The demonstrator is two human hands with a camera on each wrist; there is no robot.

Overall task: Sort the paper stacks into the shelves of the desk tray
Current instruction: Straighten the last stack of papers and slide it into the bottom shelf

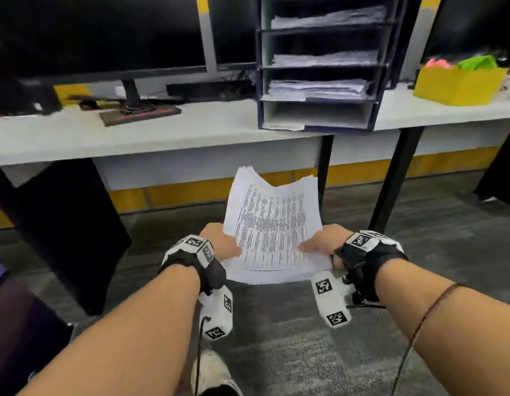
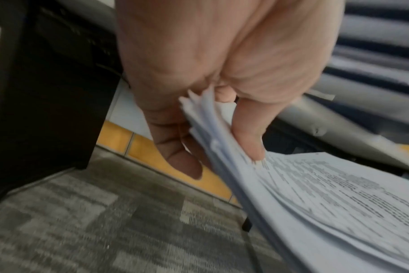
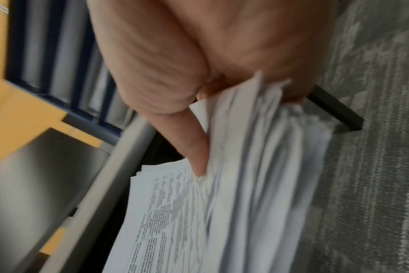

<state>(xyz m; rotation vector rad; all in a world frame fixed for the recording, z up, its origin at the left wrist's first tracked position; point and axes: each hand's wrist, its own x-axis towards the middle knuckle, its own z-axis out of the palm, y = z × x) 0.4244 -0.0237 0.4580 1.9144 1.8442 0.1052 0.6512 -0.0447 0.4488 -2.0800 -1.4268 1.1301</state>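
A long pale surface (image 1: 162,132) runs across the far side of the scene, above a grey carpeted floor (image 1: 276,352). On its left part stands a dark monitor (image 1: 99,32) on a black stand. Right of centre on the surface sits the desk tray (image 1: 319,64), a dark-framed unit with 4 shelves showing: the upper 3 each hold a pile of sheets, and the lowest shelf (image 1: 316,114) is bare inside, with a slip of paper at its front lip. Far right on the surface is a yellow box (image 1: 459,84) with pink and green items in it.

Below and nearer than the surface's edge, over the floor, a paper stack (image 1: 272,224) of printed sheets is held in mid-air, its far end bowed and curling upward. The left hand (image 1: 221,242) grips the stack's near left corner; the left wrist view shows the thumb (image 2: 247,133) on top of the sheets and fingers (image 2: 178,147) underneath, pinching the fanned edge (image 2: 280,203). The right hand (image 1: 323,242) grips the near right corner the same way, with its thumb (image 3: 194,146) pressed on the printed top sheet and the stack (image 3: 257,184) running away beneath it. A white shoe (image 1: 211,372) shows at the near edge of the floor.
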